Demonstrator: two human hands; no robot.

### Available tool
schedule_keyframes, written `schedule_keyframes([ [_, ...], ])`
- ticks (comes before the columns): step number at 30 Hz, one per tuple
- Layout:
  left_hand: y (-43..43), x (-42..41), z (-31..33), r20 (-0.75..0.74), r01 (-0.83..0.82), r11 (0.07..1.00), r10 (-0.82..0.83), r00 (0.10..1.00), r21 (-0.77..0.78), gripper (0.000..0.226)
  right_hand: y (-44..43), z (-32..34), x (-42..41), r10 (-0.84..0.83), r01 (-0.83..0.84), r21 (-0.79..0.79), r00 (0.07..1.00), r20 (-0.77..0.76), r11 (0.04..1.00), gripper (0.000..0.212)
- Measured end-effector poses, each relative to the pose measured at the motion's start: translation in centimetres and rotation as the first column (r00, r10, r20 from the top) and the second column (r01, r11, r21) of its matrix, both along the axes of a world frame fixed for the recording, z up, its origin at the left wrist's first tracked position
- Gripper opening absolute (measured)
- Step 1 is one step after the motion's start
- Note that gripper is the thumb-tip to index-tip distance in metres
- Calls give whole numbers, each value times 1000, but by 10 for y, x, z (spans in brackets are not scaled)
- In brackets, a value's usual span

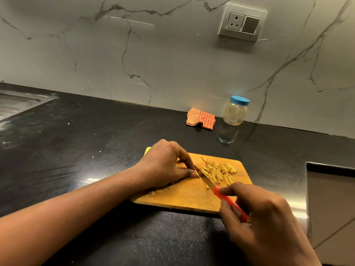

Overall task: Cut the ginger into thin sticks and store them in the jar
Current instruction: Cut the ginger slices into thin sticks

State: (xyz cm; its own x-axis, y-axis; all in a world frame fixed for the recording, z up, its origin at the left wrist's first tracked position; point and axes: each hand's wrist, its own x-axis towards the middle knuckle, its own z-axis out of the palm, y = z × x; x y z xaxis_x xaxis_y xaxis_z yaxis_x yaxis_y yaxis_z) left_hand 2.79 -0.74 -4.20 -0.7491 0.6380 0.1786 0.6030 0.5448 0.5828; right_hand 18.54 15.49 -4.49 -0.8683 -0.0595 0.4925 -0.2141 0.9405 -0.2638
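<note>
A wooden cutting board (pixel 184 198) lies on the black counter. On its far right part sits a pile of thin ginger sticks (pixel 219 170). My left hand (pixel 165 166) rests on the board and pinches a small piece of ginger (pixel 197 173) under its fingertips. My right hand (pixel 267 221) grips the red handle of a knife (pixel 206 180), whose blade lies right beside the left fingertips on the ginger. A clear jar (pixel 235 112) with a blue lid stands upright at the back by the wall, lid on.
An orange checked cloth (pixel 200 119) lies left of the jar by the marble wall. A steel sink drainer (pixel 17 104) is at the far left. A counter cut-out edge (pixel 330 167) is at the right. A wall socket (pixel 242 23) is above.
</note>
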Motion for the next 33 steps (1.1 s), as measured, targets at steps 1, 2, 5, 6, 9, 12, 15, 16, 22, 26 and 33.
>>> schedule_keyframes([
  [1,0,0,0,0,0,1000,0,1000,5,15,-1,0,-1,6,-6,1,1000,11,1000,16],
  [2,0,0,0,1,-1,1000,1,1000,10,15,-1,0,-1,13,-13,0,1000,18,1000,16],
  [5,0,-1,0,5,3,1000,-3,1000,14,15,-2,2,-1,20,-20,0,999,36,1000,17],
  [6,0,-1,0,5,4,1000,-4,1000,13,15,-2,2,-1,22,-22,2,999,38,1000,17],
  [9,0,-1,1,7,4,1000,-4,1000,12,15,-1,1,-1,30,-29,-6,999,38,1000,17],
  [12,0,-1,0,12,0,1000,0,1000,12,16,-1,0,-2,19,-19,0,999,31,1000,17],
  [15,1,-2,0,5,-2,1000,2,1000,8,17,-1,-1,-6,-3,2,20,1000,31,1000,16],
  [16,1,-2,0,3,0,1000,0,1000,6,17,-1,0,-8,-4,3,31,999,42,1000,19],
  [22,2,-3,1,-6,3,1000,-3,1000,-10,16,-6,2,-19,-21,6,129,993,114,992,22],
  [26,1,-2,0,-7,0,1000,0,1000,-7,14,-10,2,-19,-27,9,153,993,114,988,25],
  [33,1,1,1,-14,-14,1000,14,1000,0,11,-17,-1,-26,-18,8,122,997,75,992,19],
])
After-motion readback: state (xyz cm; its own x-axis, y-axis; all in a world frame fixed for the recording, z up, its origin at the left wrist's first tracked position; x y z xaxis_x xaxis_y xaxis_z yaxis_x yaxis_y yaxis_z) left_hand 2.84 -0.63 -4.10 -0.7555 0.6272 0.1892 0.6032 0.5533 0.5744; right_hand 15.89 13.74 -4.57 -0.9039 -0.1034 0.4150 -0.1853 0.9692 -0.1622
